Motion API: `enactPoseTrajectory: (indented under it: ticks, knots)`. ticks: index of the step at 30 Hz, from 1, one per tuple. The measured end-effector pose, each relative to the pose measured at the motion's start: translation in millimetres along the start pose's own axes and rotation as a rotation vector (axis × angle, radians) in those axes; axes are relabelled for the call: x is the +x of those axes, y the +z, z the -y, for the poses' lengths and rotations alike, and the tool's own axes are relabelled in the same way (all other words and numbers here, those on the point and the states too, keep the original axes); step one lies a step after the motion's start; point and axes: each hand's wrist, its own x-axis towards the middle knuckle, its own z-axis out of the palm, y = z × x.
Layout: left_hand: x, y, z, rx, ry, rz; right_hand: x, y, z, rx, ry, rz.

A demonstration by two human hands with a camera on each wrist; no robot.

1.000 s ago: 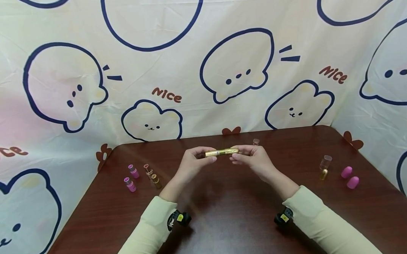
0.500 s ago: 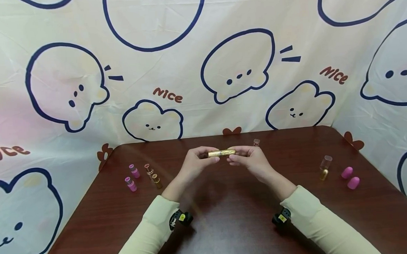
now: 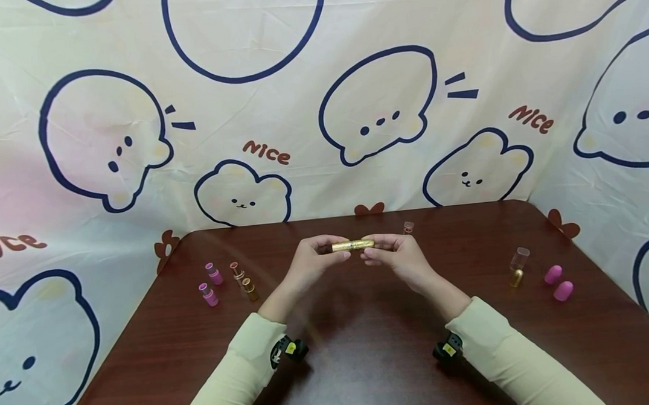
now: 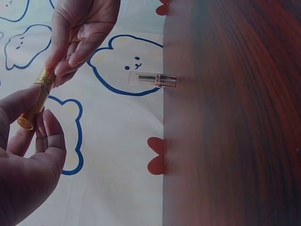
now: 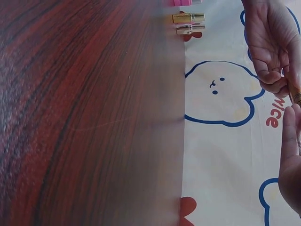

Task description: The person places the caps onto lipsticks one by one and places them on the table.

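A gold lipstick tube is held level above the back half of the table, between both hands. My left hand pinches its left end between thumb and fingers. At the other end, the right hand pinches it the same way. The left wrist view shows the tube tilted, with its round base facing out and a thin ring where its two parts meet. Fingers hide part of both ends. In the right wrist view, only a bit of the tube shows at the edge.
On the left stand two pink lipsticks and two gold ones, uncapped. A clear cap, a gold cap and two pink caps are on the right. Behind my right hand stands a clear-capped lipstick.
The dark gap between the tube's two gold parts has closed, so the tube looks shorter. Both hands have drawn slightly closer together; over the last half second they hold nearly still.
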Motion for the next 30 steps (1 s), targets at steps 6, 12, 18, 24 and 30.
enactPoseTrajectory:
  ticks: [6, 12, 18, 24, 30]
  knots:
    - [-0.8, -0.7, 1.0, 0.005, -0.008, -0.005, -1.5, 2.0, 0.0, -0.013, 0.014, -0.011]
    - [-1.8, -0.5, 4.5, 0.018, -0.023, -0.007, -3.1, 3.3, -2.2, -0.029, 0.021, -0.009]
    - [-2.3, -0.4, 6.4, 0.020, -0.026, -0.005, -3.0, 3.0, -4.0, -0.049, 0.011, 0.010]
    - [-3.2, -1.2, 6.3, 0.012, -0.023, 0.005, -1.9, 3.7, -4.8, -0.058, 0.014, 0.022]
    - [-3.1, -2.9, 6.8, 0.013, -0.039, 0.018, -0.5, 4.3, -3.7, -0.057, 0.016, 0.035]
